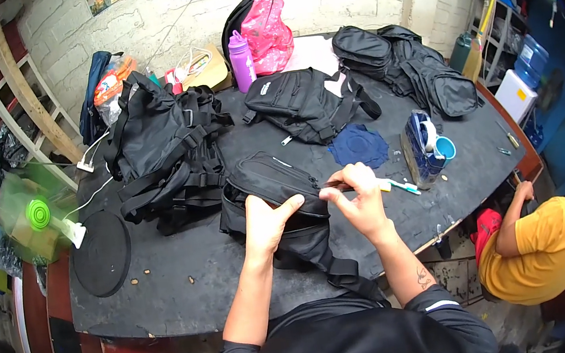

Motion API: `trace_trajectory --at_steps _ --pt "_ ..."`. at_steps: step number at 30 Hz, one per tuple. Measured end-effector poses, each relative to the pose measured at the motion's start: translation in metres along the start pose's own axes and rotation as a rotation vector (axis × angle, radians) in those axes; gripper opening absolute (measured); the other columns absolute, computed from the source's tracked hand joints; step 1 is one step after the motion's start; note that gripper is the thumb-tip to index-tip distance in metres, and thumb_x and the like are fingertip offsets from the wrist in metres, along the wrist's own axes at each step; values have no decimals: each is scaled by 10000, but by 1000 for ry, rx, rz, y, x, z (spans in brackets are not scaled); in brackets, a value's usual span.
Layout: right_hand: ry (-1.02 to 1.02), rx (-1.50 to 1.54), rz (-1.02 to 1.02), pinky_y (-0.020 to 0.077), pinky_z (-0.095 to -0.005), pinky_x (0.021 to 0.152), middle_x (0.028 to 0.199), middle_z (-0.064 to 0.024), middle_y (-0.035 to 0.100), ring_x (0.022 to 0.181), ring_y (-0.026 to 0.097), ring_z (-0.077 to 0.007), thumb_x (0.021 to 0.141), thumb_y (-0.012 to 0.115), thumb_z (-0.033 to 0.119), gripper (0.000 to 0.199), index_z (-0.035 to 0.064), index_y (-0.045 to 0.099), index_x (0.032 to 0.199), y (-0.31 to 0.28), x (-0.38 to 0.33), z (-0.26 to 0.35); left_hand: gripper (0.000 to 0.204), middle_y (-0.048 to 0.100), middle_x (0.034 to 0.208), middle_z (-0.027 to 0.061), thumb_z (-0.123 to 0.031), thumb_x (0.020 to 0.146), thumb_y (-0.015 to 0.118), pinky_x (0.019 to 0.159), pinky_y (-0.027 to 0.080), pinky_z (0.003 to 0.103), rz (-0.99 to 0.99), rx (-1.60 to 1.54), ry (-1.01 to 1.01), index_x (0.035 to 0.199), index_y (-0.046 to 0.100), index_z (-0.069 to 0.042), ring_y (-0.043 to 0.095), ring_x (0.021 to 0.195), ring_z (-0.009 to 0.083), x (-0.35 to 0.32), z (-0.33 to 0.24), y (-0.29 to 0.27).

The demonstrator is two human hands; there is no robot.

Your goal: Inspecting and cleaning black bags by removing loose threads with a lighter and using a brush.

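Note:
A small black bag (275, 174) with a zipped front lies on the table right before me, its opening gaping toward me. My left hand (266, 226) grips the near edge of that opening, thumb stretched along it and fingers hidden in the bag. At the bag's right corner, my right hand (358, 199) is closed in a pinch on a dark bit by the zipper. I cannot tell whether that bit is the zipper pull or cloth. A wide black strap (340, 268) trails from the bag toward my body.
Black backpacks (170, 148) are piled at left, another black bag (298, 100) beyond, and more (406, 66) at far right. A purple bottle (241, 61), dark blue cloth (360, 146), toothbrush (403, 185) and blue tape roll (444, 148) share the table. A person in yellow (545, 250) sits at right.

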State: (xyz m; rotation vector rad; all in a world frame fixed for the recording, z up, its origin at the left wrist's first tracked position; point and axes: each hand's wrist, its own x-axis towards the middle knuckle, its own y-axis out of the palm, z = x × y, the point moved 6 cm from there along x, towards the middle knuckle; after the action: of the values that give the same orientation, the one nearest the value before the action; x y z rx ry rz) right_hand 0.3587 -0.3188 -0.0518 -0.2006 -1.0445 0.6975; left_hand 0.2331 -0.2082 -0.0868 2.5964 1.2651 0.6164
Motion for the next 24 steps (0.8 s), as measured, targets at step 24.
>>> trace_trajectory --at_steps 24 --pt "492 626 -23 416 -209 658 836 -8 535 735 504 -66 664 695 -48 170 -16 578 783 76 -45 -71 136 622 783 70 -6 787 627 648 472 248 -75 922 176 918 647 25 593 703 111 -16 -60 -15"
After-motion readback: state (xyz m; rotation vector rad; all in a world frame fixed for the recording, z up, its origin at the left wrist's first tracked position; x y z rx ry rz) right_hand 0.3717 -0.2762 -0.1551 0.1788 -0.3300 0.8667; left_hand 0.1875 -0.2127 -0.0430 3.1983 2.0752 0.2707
